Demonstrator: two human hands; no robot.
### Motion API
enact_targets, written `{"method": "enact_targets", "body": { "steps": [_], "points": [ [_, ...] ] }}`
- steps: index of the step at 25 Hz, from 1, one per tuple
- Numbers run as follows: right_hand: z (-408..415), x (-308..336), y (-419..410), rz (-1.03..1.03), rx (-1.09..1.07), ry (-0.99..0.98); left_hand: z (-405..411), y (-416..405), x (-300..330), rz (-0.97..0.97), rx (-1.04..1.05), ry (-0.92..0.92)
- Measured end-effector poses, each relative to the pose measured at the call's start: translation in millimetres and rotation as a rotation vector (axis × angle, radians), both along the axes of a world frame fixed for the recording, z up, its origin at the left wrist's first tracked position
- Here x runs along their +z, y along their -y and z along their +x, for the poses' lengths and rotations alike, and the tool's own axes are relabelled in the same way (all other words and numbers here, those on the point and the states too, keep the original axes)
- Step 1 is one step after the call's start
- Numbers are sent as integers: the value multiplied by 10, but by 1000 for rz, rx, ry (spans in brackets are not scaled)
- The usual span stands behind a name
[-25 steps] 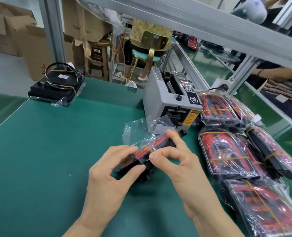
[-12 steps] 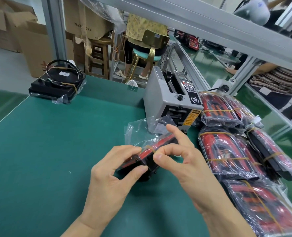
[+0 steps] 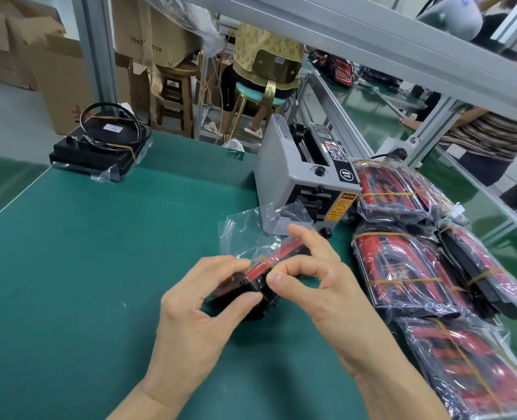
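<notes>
Both your hands grip the bagged red-and-black device just above the green mat.

Your left hand (image 3: 196,310) curls thumb and fingers round its near end; your right hand (image 3: 320,286) pinches the yellow band on the device (image 3: 269,262); its clear bag (image 3: 245,228) gapes open behind; the green mat (image 3: 84,268) carries a grey tape dispenser (image 3: 305,177) and stacked bagged units (image 3: 402,268) at right.
</notes>
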State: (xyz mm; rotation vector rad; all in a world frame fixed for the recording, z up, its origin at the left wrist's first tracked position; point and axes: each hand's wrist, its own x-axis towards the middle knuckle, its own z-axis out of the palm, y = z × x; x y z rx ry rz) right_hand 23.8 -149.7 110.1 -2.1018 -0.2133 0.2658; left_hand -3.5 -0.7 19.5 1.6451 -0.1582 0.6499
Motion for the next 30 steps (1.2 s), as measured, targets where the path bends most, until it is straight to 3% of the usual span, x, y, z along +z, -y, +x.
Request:
{"method": "enact_targets", "body": {
  "steps": [8, 15, 30],
  "points": [
    [6, -46, -18, -18, -11, 52, 4, 1, -7, -4, 0, 9],
    [26, -73, 50, 92, 13, 33, 1, -5, -4, -22, -5, 4],
    [56, -49, -1, -27, 18, 82, 2, 1, 1, -31, 1, -3]
  ]
}}
